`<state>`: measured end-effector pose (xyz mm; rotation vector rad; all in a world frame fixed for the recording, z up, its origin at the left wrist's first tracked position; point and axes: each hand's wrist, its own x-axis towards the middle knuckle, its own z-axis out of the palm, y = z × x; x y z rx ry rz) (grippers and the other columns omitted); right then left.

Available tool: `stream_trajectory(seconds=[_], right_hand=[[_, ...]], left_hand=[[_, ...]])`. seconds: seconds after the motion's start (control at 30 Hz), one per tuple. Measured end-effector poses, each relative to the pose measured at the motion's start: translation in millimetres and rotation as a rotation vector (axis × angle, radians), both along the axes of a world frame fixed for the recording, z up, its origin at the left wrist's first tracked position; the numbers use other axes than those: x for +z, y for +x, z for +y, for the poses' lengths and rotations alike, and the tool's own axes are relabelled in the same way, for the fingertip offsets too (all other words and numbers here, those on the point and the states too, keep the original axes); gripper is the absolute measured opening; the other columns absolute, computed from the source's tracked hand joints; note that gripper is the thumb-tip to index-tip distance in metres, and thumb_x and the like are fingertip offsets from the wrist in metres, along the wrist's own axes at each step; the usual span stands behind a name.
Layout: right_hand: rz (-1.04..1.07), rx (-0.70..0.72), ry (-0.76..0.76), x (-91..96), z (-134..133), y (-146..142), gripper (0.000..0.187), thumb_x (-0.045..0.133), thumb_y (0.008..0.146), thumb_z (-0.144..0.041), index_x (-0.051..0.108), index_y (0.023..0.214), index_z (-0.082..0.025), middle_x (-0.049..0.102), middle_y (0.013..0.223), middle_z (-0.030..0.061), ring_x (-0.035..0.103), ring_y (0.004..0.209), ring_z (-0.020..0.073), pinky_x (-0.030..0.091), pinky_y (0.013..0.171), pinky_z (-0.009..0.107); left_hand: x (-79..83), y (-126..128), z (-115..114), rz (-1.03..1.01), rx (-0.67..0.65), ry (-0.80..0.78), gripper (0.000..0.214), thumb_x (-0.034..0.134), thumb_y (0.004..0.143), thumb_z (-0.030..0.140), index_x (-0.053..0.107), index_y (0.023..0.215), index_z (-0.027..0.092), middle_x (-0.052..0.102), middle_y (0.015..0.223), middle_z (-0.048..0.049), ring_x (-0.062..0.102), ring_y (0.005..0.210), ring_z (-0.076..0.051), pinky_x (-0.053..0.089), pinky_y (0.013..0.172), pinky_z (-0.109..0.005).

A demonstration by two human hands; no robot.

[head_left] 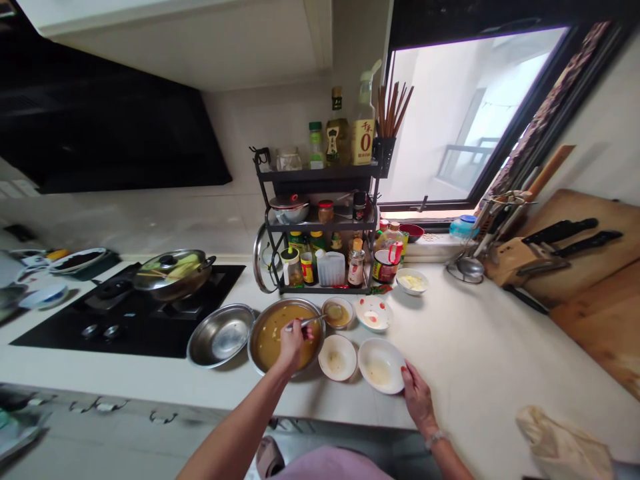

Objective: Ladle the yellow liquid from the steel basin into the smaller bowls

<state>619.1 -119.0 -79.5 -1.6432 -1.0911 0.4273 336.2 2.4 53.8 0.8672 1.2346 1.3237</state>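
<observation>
My left hand is closed around the handle of a metal spoon, above the right side of a large steel basin of brownish liquid. The spoon's head is over or in a small bowl holding similar liquid; I cannot tell whether it touches the bottom. My right hand grips the right rim of a white bowl with a little pale liquid in it. Between the basin and that bowl stands another small white bowl with some residue. A bowl with red marks sits behind.
A second steel basin stands at the left, beside the black hob with its lidded pan. A black seasoning rack rises behind the bowls. At the right are a knife block, cutting boards and a cloth.
</observation>
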Motion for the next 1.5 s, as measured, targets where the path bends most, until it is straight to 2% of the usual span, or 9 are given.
stream_trajectory(seconds=[0.33, 0.57, 0.77, 0.9, 1.13, 1.23, 1.37, 1.43, 1.5], right_hand=[[-0.001, 0.011, 0.007, 3.5, 0, -1, 0.053, 0.041, 0.080, -0.056, 0.067, 0.099, -0.014, 0.069, 0.101, 0.0132, 0.063, 0.094, 0.0252, 0.050, 0.085, 0.038], [-0.006, 0.001, 0.007, 6.4, 0, -2, 0.056, 0.042, 0.079, -0.059, 0.068, 0.098, -0.013, 0.069, 0.102, 0.0137, 0.062, 0.097, 0.0263, 0.048, 0.088, 0.040], [-0.006, 0.001, 0.009, 3.9, 0, 0, 0.056, 0.041, 0.078, -0.059, 0.068, 0.096, -0.014, 0.069, 0.100, 0.0136, 0.062, 0.096, 0.0265, 0.050, 0.085, 0.039], [-0.014, -0.007, 0.003, 3.2, 1, 0, 0.056, 0.042, 0.077, -0.059, 0.068, 0.095, -0.014, 0.070, 0.099, 0.0137, 0.063, 0.095, 0.0270, 0.049, 0.086, 0.040], [-0.025, -0.013, 0.001, 3.3, 1, 1, 0.053, 0.042, 0.077, -0.060, 0.069, 0.091, -0.015, 0.070, 0.095, 0.0120, 0.063, 0.092, 0.0265, 0.050, 0.084, 0.038], [-0.028, -0.009, -0.006, 3.0, 1, 2, 0.054, 0.042, 0.076, -0.060, 0.068, 0.090, -0.015, 0.070, 0.095, 0.0125, 0.063, 0.091, 0.0267, 0.051, 0.083, 0.038], [-0.026, -0.003, -0.013, 1.8, 1, 2, 0.054, 0.042, 0.077, -0.059, 0.068, 0.092, -0.014, 0.070, 0.096, 0.0131, 0.063, 0.092, 0.0269, 0.051, 0.083, 0.038], [-0.018, 0.006, -0.013, 0.6, 1, 2, 0.055, 0.042, 0.077, -0.060, 0.067, 0.094, -0.014, 0.070, 0.098, 0.0134, 0.063, 0.094, 0.0269, 0.050, 0.085, 0.039], [-0.003, 0.018, -0.017, -0.7, 1, 3, 0.056, 0.041, 0.078, -0.060, 0.067, 0.095, -0.013, 0.069, 0.099, 0.0139, 0.063, 0.095, 0.0269, 0.049, 0.087, 0.039]], left_hand=[[10.4, -9, -2, -0.104, 0.077, -0.075, 0.016, 0.045, 0.076, 0.025, 0.056, 0.071, 0.015, 0.058, 0.054, -0.0024, 0.053, 0.045, -0.013, 0.044, 0.048, -0.025], [17.0, -22, -5, -0.239, 0.116, -0.142, 0.016, 0.046, 0.077, 0.017, 0.061, 0.072, 0.011, 0.060, 0.053, -0.0042, 0.051, 0.043, -0.010, 0.043, 0.044, -0.022], [28.8, -51, -16, -0.249, 0.150, -0.101, 0.013, 0.051, 0.076, 0.019, 0.060, 0.075, 0.010, 0.060, 0.055, -0.0043, 0.052, 0.045, -0.009, 0.043, 0.044, -0.019], [30.4, -75, -30, -0.229, 0.167, -0.033, 0.018, 0.055, 0.072, 0.024, 0.060, 0.079, 0.008, 0.060, 0.058, -0.0028, 0.051, 0.046, -0.008, 0.042, 0.045, -0.018], [24.8, -101, -58, 0.051, 0.180, 0.092, 0.034, 0.056, 0.074, 0.040, 0.058, 0.090, 0.010, 0.062, 0.061, -0.0032, 0.056, 0.050, -0.015, 0.044, 0.046, -0.026], [22.8, -108, -67, 0.305, 0.142, 0.178, 0.036, 0.052, 0.077, 0.043, 0.060, 0.095, 0.012, 0.063, 0.063, -0.0042, 0.056, 0.049, -0.016, 0.045, 0.046, -0.028], [19.4, -115, -75, 0.673, 0.056, 0.381, 0.032, 0.048, 0.081, 0.038, 0.063, 0.099, 0.016, 0.059, 0.061, -0.0019, 0.054, 0.049, -0.014, 0.047, 0.056, -0.028], [18.2, -113, -75, 0.736, 0.022, 0.435, 0.032, 0.048, 0.081, 0.038, 0.063, 0.100, 0.017, 0.061, 0.066, -0.0029, 0.055, 0.051, -0.014, 0.048, 0.060, -0.029], [18.6, -107, -74, 0.687, 0.035, 0.406, 0.033, 0.048, 0.081, 0.040, 0.063, 0.101, 0.017, 0.064, 0.071, -0.0048, 0.057, 0.054, -0.015, 0.049, 0.059, -0.029]])
